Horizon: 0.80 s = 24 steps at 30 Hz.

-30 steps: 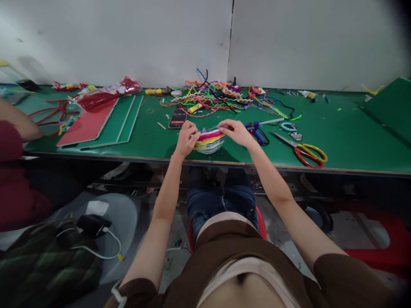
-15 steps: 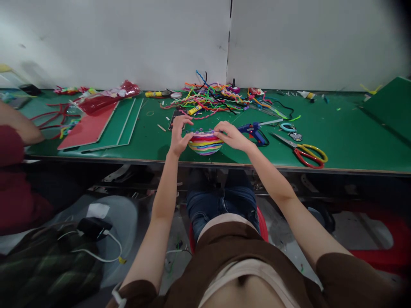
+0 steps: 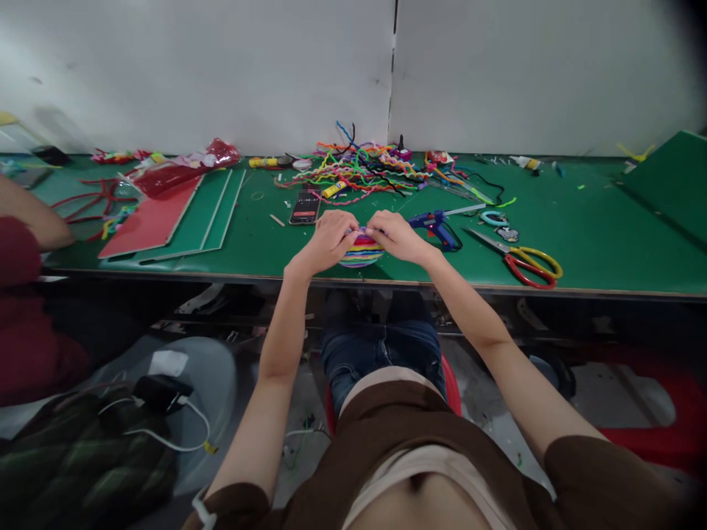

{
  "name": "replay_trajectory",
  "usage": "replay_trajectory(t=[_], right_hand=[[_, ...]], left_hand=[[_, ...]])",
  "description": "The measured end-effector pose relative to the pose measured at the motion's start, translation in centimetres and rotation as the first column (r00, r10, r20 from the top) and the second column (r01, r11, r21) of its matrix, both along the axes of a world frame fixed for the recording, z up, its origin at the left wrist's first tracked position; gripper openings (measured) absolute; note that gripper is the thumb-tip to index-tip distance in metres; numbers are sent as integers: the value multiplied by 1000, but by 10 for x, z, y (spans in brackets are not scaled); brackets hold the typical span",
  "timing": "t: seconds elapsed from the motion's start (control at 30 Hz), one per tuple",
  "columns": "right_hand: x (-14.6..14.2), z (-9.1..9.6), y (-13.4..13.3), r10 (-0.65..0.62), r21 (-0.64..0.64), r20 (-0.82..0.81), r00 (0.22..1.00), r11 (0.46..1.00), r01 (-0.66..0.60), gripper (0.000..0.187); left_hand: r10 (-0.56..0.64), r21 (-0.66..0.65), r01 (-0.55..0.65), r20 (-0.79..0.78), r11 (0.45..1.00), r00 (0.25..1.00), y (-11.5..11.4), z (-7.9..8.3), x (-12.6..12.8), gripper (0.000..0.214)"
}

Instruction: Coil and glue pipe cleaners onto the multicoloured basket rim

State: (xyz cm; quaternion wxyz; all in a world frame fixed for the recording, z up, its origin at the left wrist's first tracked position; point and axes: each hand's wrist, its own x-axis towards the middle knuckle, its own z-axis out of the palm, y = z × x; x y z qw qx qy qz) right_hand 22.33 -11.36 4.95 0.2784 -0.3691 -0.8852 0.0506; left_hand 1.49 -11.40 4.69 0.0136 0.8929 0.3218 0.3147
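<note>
A small rainbow-striped bowl (image 3: 361, 255) rests near the table's front edge, its rim partly covered by my fingers. My left hand (image 3: 331, 237) is closed on the left part of the rim, thumb and fingers pressed together there. On the upper right of the rim, my right hand (image 3: 393, 234) pinches with thumb and forefinger. The two sets of fingertips are close together at the purple top edge. Just right of my right hand lies a blue glue gun (image 3: 436, 227). A phone (image 3: 305, 207) with a lit screen lies behind my left hand.
Scissors (image 3: 524, 261) with red and yellow handles lie at the right. A tangle of coloured fuzzy stems (image 3: 364, 168) spreads along the back. Red and green boards (image 3: 160, 217) lie at the left, near another person's arm (image 3: 33, 213). A green panel (image 3: 668, 184) leans at far right.
My left hand has moved right and closed over the bowl's rim, nearer my right hand. The phone behind it shows more fully. My right hand has stayed almost in place.
</note>
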Motion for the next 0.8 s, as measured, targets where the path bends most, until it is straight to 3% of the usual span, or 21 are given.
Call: replay_trajectory(t=[0.13,0.23,0.3,0.37,0.47,0.53,0.67,0.8], right_hand=[[-1,2,-9,-76,44,-42,996,996,78,30],[6,-4,-20,-131,100,-227,965,983,157,30],[19,-13,-30,-214,97,-396,893,957,273,31],[38,-26,-41,-350,46,-546,761,895,444,33],[71,-45,-52,-553,-44,-640,533,719,694,37],[91,-53,-50,-632,-74,-608,481,648,758,41],[119,-62,-21,-702,-164,-417,578,683,712,68],[131,-65,14,-629,-370,-250,736,765,527,52]], left_hand=[[-10,-13,10,51,1000,999,4,-2,2,13],[-1,-18,3,74,1000,997,6,-1,3,12],[3,-19,-2,94,1000,996,6,-2,3,12],[2,-15,0,110,1000,994,6,-4,2,12],[17,-4,-17,118,1000,993,6,-7,2,12],[35,3,-35,112,999,993,5,-9,3,12],[57,7,-59,128,998,990,4,-9,6,17],[61,-3,-61,137,998,989,3,-8,8,23]])
